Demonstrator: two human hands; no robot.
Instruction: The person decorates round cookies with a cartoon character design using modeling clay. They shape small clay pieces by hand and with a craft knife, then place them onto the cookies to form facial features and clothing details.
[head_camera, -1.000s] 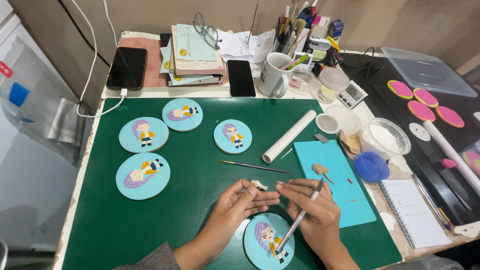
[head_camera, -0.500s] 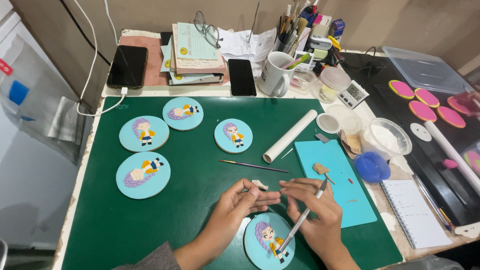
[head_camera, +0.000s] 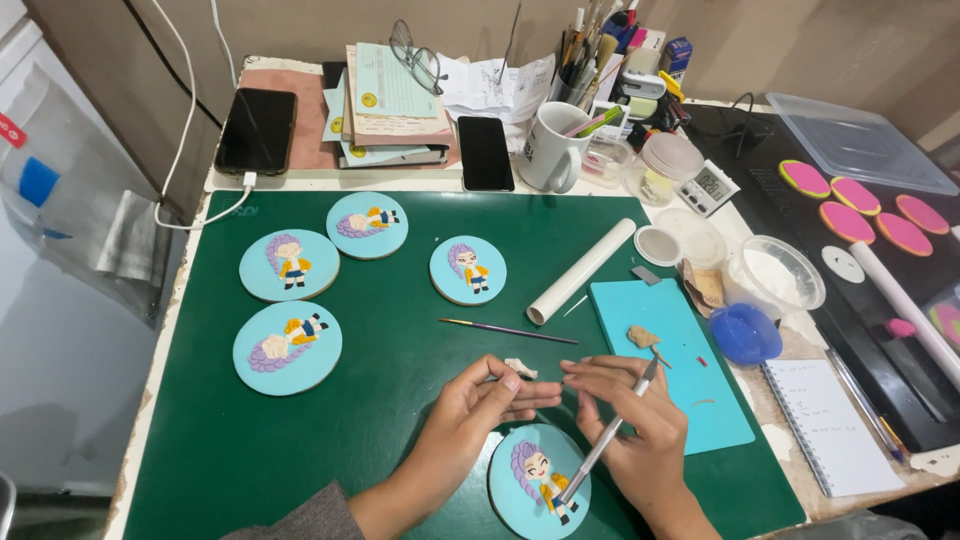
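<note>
Since the earlier frame almost nothing has moved — the left hand (head_camera: 478, 412) and the right hand (head_camera: 628, 425) stay together above the round blue figure disc (head_camera: 538, 483) on the green mat (head_camera: 400, 330), only the fingertips closing in a little. The right hand grips a thin modelling tool (head_camera: 608, 432), and the left pinches something too small to identify — fine work on this disc seems ongoing.

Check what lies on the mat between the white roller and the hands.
In the head view, a thin paintbrush lies on the green mat between the white roller and the hands, left and right.
</note>
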